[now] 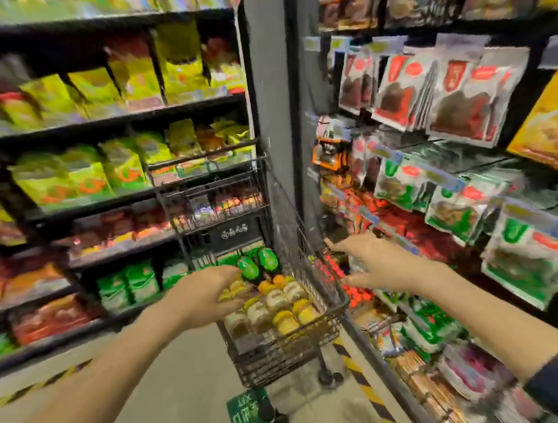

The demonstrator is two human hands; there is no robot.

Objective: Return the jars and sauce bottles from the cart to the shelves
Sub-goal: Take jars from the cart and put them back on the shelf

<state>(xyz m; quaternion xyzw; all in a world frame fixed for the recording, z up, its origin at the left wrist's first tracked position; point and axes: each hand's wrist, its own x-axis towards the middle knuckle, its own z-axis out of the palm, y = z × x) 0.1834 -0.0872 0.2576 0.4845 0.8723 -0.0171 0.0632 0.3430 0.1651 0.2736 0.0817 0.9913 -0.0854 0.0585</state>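
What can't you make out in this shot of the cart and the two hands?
- Jars in the cart, head view: labels blurred, contents unreadable.
- Left hand: its own back hides the fingertips, so a grip on a jar is unclear.
- Right hand: motion blur hides whether it touches the cart rim.
- Shelf packets: print smeared.
- Cart's lower basket: hidden by the jars.

Cart (284,354) stands in aisle btwn shelves: left shelves (110,204) w/ packets, right shelves (443,198) w/ hanging bags. Jars (272,308) packed in cart's lower basket, bottles (258,263) behind them. Left hand (207,295) over jars; right hand (372,264) beyond cart's right rim, near right shelves.
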